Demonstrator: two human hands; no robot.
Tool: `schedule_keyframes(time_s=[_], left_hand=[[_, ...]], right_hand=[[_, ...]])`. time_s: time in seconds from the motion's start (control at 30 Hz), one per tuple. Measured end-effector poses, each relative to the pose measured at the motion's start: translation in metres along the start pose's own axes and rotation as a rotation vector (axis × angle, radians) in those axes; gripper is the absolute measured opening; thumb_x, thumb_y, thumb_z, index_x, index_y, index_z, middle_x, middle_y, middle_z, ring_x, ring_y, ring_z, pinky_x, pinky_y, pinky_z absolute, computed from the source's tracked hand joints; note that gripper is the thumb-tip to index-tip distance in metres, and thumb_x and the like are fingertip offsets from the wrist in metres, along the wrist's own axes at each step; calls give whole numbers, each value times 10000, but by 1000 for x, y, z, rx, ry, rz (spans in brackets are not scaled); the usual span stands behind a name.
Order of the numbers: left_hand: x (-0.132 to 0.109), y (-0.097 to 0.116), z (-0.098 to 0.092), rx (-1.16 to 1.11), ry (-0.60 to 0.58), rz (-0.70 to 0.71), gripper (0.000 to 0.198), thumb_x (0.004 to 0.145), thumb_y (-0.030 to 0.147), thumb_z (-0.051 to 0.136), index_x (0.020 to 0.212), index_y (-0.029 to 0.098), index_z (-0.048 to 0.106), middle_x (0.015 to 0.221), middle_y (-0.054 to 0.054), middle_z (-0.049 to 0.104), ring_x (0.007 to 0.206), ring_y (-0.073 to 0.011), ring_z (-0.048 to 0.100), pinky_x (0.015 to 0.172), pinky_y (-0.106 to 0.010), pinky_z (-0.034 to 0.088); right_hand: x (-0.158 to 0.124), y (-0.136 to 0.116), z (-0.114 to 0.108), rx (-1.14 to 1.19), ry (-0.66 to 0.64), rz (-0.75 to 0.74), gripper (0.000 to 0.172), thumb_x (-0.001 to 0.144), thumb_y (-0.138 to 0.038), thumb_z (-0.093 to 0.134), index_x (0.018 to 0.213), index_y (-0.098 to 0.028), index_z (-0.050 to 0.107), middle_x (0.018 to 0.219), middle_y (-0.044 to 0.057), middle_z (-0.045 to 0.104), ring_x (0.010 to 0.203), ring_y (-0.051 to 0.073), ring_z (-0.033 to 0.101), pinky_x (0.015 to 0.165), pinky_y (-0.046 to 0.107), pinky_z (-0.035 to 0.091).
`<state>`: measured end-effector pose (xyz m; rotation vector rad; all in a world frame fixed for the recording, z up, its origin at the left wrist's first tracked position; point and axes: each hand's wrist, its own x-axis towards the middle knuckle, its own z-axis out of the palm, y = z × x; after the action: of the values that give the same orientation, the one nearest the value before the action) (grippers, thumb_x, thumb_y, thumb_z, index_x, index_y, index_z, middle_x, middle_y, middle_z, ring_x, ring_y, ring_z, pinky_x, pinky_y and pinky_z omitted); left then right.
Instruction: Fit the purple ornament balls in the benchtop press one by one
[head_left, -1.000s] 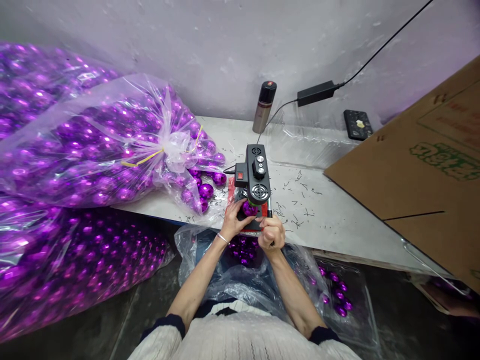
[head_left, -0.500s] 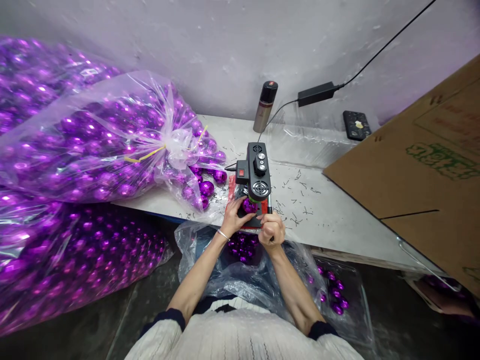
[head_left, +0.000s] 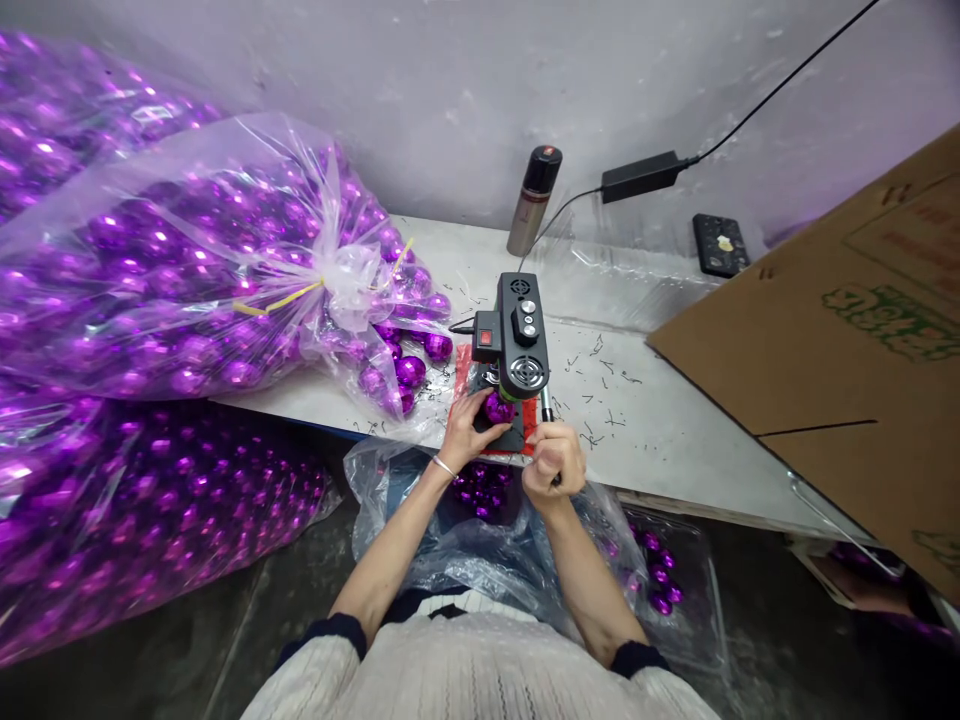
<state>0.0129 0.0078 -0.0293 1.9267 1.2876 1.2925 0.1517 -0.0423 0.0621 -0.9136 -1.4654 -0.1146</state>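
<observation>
A shiny purple faceted ball sits on the black base plate of a small black bench machine, directly under its head. My left hand holds the ball from the left and front, with thumb and fingers around it. My right hand is closed in a fist around the lever handle at the machine's right side; most of the grip is hidden by the fingers. Red material shows under the base plate. Several loose purple balls lie left of the machine.
Large clear bags of purple balls fill the left side. A spray can, a power adapter and a phone are at the back. A cardboard box stands right. More purple balls lie in plastic over my lap.
My right hand, on the lever handle, has shifted a little right, and more of the lever shows. My left hand stays on the ball. The whole view has shifted slightly.
</observation>
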Motion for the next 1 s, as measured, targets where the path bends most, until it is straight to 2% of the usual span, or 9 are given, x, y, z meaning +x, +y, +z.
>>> schedule_keyframes(time_s=[0.27,0.5,0.63,0.77,0.87,1.0], left_hand=[[0,0,-1,30,-16,-14,644,798,479,862,1341,201,657,1268,-155,751,1204,-330,719,1077,-526,561],[0,-2,-1,41,-15,3,641,809,478,853,1348,195,651,1258,-157,755,1181,-323,728,1063,-522,571],[-1,-2,-1,33,-6,9,641,811,483,851,1346,193,652,1261,-159,753,1180,-322,727,1054,-516,579],[-1,-2,0,27,0,10,641,806,489,855,1337,190,655,1261,-158,753,1180,-321,727,1058,-518,576],[-1,-1,0,33,-4,-8,639,805,489,856,1335,193,658,1267,-157,751,1191,-321,722,1061,-518,573],[-1,0,0,35,-10,-12,644,801,485,860,1339,196,657,1278,-158,747,1211,-321,715,1078,-524,560]], right_hand=[[-31,26,6,74,-30,-78,293,1063,-304,382,808,-240,511,788,21,615,648,144,580,635,328,516],[-36,31,10,146,-14,-62,288,1066,-315,374,827,-243,518,811,22,590,693,157,615,599,330,548],[-35,33,11,129,-40,-116,285,1066,-305,379,818,-244,503,804,7,574,688,145,625,598,315,541],[-24,23,6,104,-41,-98,320,1073,-293,353,784,-241,480,766,-6,557,648,128,596,585,296,509],[-2,7,-1,54,-38,-28,313,1058,-248,390,757,-234,475,729,-11,561,616,117,552,586,287,465],[29,-13,-8,24,-32,95,300,1023,-185,459,726,-230,469,694,-11,568,634,121,561,584,278,421]])
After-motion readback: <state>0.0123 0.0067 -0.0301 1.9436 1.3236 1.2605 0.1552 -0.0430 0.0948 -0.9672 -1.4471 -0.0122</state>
